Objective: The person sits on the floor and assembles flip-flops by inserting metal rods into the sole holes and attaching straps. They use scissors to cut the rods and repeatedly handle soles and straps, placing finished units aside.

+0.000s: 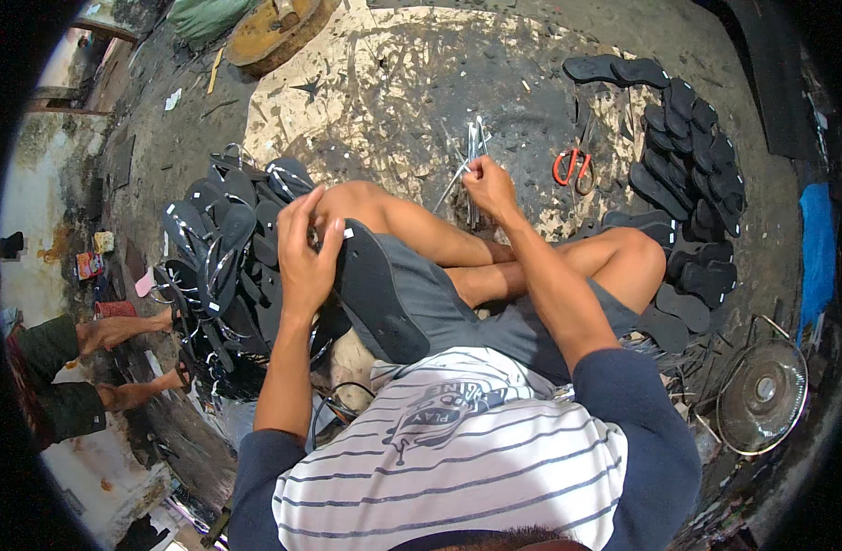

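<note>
Black sole [377,292] lies against person's grey shorts [432,280]. Left hand [303,246] half-curled at its edge; grip, can't tell from here. Right hand [489,189] curls over silvery straps [477,140]; pinching 1, can't tell. Sole looks light, bendy, tough; best held by rim, midway.

The sole [377,296] against my left thigh looks like smooth, matt black foam rubber, and so do the loose soles [662,188] by the floor sheet's [292,124] right edge. That sheet is rough and smeared. My thin strips [477,140] gleam silvery; the scissors [583,147] have red plastic handles, the fan [765,390] a shiny metal wire grille.
</note>
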Action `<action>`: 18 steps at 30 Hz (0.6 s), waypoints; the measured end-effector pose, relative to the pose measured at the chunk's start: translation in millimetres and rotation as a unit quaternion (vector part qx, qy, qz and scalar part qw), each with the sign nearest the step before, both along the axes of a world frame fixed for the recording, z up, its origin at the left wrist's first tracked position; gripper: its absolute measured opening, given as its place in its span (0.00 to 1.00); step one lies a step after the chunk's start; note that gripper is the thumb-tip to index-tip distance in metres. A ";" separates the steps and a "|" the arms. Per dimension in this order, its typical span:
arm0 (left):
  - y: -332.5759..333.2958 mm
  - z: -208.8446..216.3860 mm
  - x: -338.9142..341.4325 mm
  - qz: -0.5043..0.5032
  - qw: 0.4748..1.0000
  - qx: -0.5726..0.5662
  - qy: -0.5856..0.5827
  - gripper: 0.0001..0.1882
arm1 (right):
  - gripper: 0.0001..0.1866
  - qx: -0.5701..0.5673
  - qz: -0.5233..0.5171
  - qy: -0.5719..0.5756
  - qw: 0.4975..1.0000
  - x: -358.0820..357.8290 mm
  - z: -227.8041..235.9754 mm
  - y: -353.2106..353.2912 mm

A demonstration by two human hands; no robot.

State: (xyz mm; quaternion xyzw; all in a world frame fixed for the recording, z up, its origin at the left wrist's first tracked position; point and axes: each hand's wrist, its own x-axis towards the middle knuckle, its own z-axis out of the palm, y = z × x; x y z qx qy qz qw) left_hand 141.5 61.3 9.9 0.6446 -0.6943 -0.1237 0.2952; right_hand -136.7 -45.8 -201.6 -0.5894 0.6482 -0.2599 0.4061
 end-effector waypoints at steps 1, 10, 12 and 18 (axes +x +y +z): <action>-18.0 -0.1 -9.6 0.020 0.987 0.069 0.143 0.24 | 0.11 -0.011 -0.018 -0.099 0.995 10.1 26.3 9.1; -63.3 4.1 -37.6 0.079 0.885 0.075 0.452 0.17 | 0.16 -0.042 0.025 -0.140 0.989 18.4 30.6 -40.2; -60.4 14.4 -42.9 0.048 0.862 0.088 0.496 0.16 | 0.15 -0.083 -0.069 0.099 0.989 -11.8 -33.5 -75.9; -46.6 13.4 -34.3 0.038 0.767 0.118 0.630 0.13 | 0.15 -0.022 -0.084 0.072 0.994 -18.8 -49.2 -90.5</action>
